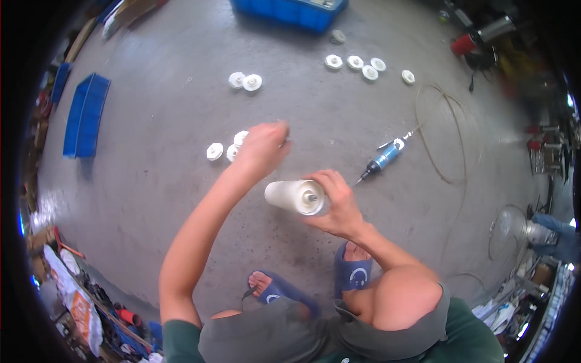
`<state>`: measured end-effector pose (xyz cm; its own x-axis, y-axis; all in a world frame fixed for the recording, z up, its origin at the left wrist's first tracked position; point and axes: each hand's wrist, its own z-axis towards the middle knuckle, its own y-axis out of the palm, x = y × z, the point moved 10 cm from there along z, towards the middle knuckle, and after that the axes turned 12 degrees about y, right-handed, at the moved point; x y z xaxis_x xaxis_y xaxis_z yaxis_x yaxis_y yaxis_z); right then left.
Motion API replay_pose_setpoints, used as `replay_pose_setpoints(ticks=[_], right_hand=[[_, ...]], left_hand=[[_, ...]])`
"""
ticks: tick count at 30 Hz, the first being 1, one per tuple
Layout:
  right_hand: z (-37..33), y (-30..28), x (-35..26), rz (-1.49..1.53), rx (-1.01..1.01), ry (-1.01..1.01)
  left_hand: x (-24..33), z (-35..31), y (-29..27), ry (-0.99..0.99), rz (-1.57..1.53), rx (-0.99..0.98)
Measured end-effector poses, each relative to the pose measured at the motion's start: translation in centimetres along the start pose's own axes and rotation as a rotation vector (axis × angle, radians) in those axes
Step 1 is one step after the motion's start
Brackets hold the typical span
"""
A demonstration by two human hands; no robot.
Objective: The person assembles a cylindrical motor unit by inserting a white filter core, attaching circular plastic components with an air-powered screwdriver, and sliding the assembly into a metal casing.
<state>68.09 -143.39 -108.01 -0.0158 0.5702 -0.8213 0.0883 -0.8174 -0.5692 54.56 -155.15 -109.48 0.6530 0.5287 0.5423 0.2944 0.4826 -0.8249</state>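
A white plastic cylinder point(283, 195) stands or leans in front of me, its upper end showing a recessed ring with a metal stud in the middle. My right hand point(336, 206) is wrapped round its right side near that end. Up and to the left, my left hand point(264, 149) is closed, slightly blurred, and what its fingers hold, if anything, is hidden. Beside and partly behind it lie several white round caps, one of them point(215, 151) in full sight. A blue power screwdriver point(382, 158) rests on the floor right of my right hand.
More white caps point(252, 82) lie farther off, with a row point(355, 62) at the far right. Blue bins stand at the far edge point(284, 13) and left point(88, 118). A thin hose point(461, 136) loops from the screwdriver. My sandalled feet point(275, 287) are close below the cylinder.
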Motion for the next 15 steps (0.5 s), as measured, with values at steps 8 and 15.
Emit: replay_pose_setpoints(ticks=[8, 15], right_hand=[[0.8, 0.3, 7.5, -0.010, -0.146, 0.184], [-0.3, 1.9, 12.9, -0.065, -0.300, 0.127]], left_hand=[[-5.7, 2.1, 15.5, 0.234, 0.270, -0.008], [-5.9, 1.3, 14.1, -0.043, 0.243, -0.142]])
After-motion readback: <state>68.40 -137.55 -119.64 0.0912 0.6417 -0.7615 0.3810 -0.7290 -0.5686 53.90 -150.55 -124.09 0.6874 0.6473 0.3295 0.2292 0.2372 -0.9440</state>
